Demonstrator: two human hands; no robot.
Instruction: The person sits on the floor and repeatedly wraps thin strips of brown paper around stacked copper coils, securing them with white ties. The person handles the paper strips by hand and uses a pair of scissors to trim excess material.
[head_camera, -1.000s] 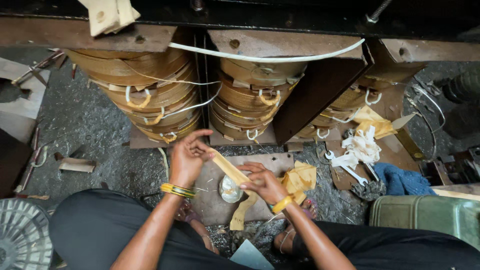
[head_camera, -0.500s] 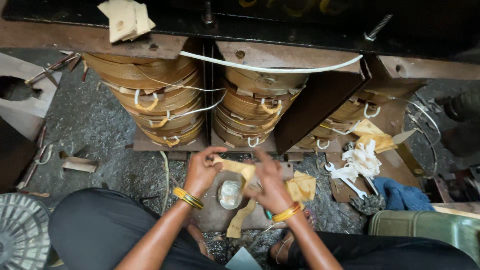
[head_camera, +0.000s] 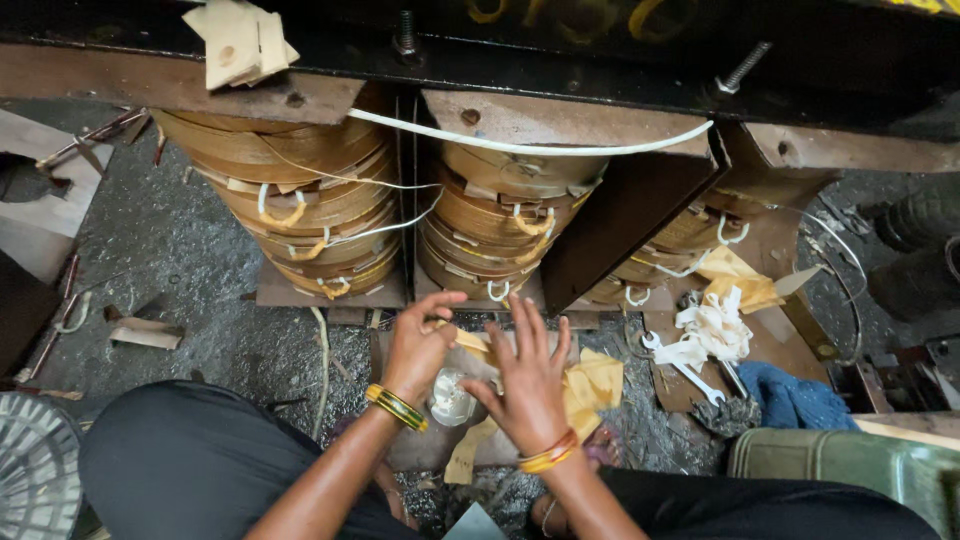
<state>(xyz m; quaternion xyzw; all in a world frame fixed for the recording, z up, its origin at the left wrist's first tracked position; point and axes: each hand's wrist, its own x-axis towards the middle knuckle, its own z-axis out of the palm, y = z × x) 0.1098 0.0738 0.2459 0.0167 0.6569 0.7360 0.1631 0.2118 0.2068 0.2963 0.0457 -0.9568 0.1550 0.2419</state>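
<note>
Yellow paper strip (head_camera: 470, 342) seemingly within left grip (head_camera: 420, 345)

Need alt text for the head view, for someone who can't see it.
Two bare hands work a yellow paper strip between them: left hand pinching it, right hand spread flat. Ahead stand large coils wrapped in brown paper, with a wrench lying to the right.

A rough, dark grey floor (head_camera: 200, 260) is carrying everything here, with grit and small debris showing across it. A small wooden block (head_camera: 145, 333) is lying on it at the left, and a flat brown board (head_camera: 330, 292) is sitting under the wound coils. To the right, a bundle of white cloth strips (head_camera: 712, 328), a metal spanner (head_camera: 688, 368), a blue rag (head_camera: 795, 396) and a green metal box (head_camera: 840, 460) are resting on it, near one another.
</note>
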